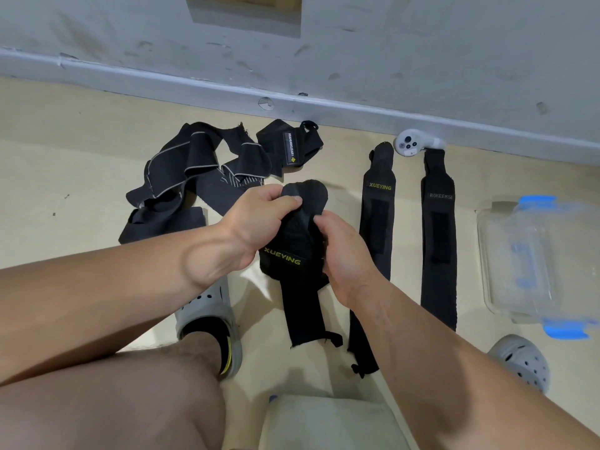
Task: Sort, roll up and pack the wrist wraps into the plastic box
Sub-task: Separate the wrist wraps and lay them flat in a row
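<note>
Both hands, left hand (259, 219) and right hand (341, 248), pinching black XUEYING wrist wrap (292, 251)

The held wrap (293, 251) is matt black woven cloth with yellow printed lettering and a frayed, thready lower end. The flat wrap (376, 228) beside it is the same dull cloth, with a fuzzier patch. The plastic box (532, 254) is clear, glossy plastic with blue clips. The floor (81, 141) looks smooth and pale; the wall (422, 53) is scuffed grey paint.
</note>
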